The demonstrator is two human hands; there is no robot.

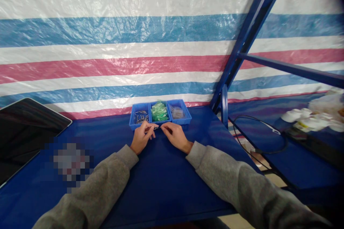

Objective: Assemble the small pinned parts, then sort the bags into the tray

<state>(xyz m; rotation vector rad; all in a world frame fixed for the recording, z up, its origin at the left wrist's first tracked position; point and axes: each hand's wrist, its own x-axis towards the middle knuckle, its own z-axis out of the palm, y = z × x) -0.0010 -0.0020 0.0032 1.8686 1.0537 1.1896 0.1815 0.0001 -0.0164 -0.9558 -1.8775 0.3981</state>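
My left hand [142,136] is closed in a pinch at the front of the blue bins, with a thin, shiny metal piece [156,127] showing at its fingertips. To its right, my right hand [176,136] has thumb and fingers pressed together; anything held there is too small to make out. Just beyond both hands stand three joined blue bins [187,120]. Slim metal pieces [141,117] lie in the left compartment. Green plastic packaging [159,111] fills the middle one, and the right one holds clear, brownish plastic pieces [177,112].
A dark-screened tablet or monitor [24,132] lies at the left, near a blurred-out item [70,161]. At the right are a blue metal frame [236,57], a looped black cable [286,143] and white bottles [317,121] on another blue surface. A striped sheet [120,28] hangs behind.
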